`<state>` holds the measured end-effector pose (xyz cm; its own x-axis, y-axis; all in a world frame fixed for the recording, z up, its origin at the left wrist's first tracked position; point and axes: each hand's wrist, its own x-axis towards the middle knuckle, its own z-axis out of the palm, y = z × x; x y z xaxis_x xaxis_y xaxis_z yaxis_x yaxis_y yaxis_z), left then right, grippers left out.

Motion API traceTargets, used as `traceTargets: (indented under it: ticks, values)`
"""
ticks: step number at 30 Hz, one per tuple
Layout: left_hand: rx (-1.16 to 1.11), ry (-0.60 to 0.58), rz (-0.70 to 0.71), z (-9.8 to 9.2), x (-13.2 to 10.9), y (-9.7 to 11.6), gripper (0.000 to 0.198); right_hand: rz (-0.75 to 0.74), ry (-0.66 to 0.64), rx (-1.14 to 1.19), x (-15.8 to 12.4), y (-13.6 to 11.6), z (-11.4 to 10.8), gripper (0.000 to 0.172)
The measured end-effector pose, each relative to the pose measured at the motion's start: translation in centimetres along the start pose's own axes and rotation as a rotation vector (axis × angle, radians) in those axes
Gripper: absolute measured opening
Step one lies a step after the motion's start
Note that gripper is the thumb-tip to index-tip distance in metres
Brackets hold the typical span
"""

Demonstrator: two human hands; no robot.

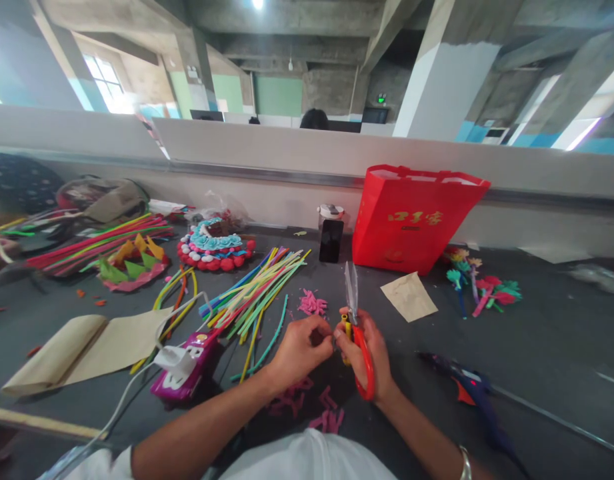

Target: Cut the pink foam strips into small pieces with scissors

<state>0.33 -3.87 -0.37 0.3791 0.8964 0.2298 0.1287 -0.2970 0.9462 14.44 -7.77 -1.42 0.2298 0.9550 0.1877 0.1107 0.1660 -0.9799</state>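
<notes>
Left hand (299, 350), right hand (367, 353) close together, both gripping.

The right hand (369, 350) grips red-handled scissors (357, 320), blades pointing up and away, while the left hand (299, 350) pinches something small and yellow just beside them, over pink scraps (311, 303) strewn on the dark table (561, 333). A fan of coloured pipe cleaners (257, 287) lies left of the hands, near a pink glue gun (187, 370) and brown paper (87, 343). Behind stand a red bag (411, 220) and a dark bottle (331, 233); a blue glue gun (471, 387) lies to the right.
</notes>
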Motion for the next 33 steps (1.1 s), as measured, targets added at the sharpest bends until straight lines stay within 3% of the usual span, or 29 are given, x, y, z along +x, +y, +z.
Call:
traceTargets:
  ticks: [6, 15, 18, 21, 24, 33]
  values:
    - [-0.544, -0.216, -0.373, -1.0, 1.0, -0.5, 0.012, -0.037, -0.048, 0.074, 0.5, -0.5, -0.8, 0.040]
    - [-0.770, -0.353, -0.557, -1.2, 0.6, -0.2, 0.008, -0.090, -0.172, 0.087, 0.3, -0.1, -0.8, 0.034]
    - [-0.806, -0.278, -0.494, -1.1, 0.8, -0.3, 0.009, -0.127, -0.100, 0.027, 0.2, 0.1, -0.7, 0.035]
    - [-0.862, -0.104, -0.389, -1.1, 1.0, -0.5, 0.009, -0.177, -0.023, -0.179, 0.1, 0.3, -0.7, 0.035]
    - [-0.924, 0.024, -0.298, -1.1, 1.1, -0.3, 0.010, -0.209, -0.029, -0.389, -0.3, 0.5, -0.5, 0.034]
    - [-1.008, 0.101, -0.228, -0.6, 0.8, 0.1, 0.011, -0.379, -0.029, -0.673, -0.8, 1.7, 0.4, 0.032]
